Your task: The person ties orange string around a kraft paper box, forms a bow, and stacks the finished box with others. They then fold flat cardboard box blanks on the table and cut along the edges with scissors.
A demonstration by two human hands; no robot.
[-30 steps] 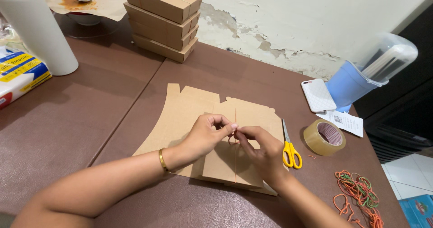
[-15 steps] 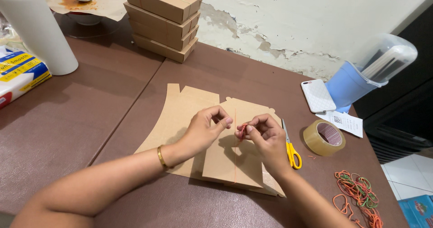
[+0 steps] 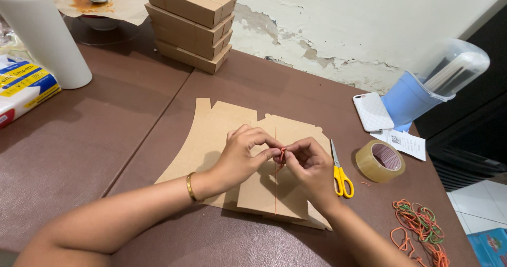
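Left hand: the left hand [image 3: 244,156] reaches in from 7 o'clock, thumb and forefinger pinched shut on a red rubber band [image 3: 282,156]; a gold bangle [image 3: 190,186] sits on the wrist.
Right hand: the right hand [image 3: 311,166] comes in from 5 o'clock, fingertips closed on the same band, touching the left hand's fingertips.
Rubber band: held between both hands at the centre, just above the flat cardboard; a thin red line runs from it toward 6 o'clock down the narrow folded piece [image 3: 272,193].
Cardboard: a pile of flat brown cardboard blanks [image 3: 211,135] lies on the brown surface [image 3: 95,140] under both hands.
Loose bands: a heap of orange and green rubber bands [image 3: 420,227] lies at 4 o'clock, well apart from the hands.
Scissors: yellow-handled scissors [image 3: 340,172] lie just beside the right hand at 3 o'clock, blades pointing to 12.
Tape: a roll of clear tape [image 3: 380,162] lies near the scissors, further toward 3 o'clock.
Phone: a white phone [image 3: 373,111] lies at 2 o'clock, with a paper slip [image 3: 406,142] near it and a blue jug [image 3: 422,92] beyond.
Left edge: a white bottle [image 3: 45,34] stands at 10 o'clock, a printed packet [image 3: 21,90] beside it.
Far: a stack of closed brown boxes [image 3: 190,19] stands at 12 o'clock by the peeling wall [image 3: 343,29].
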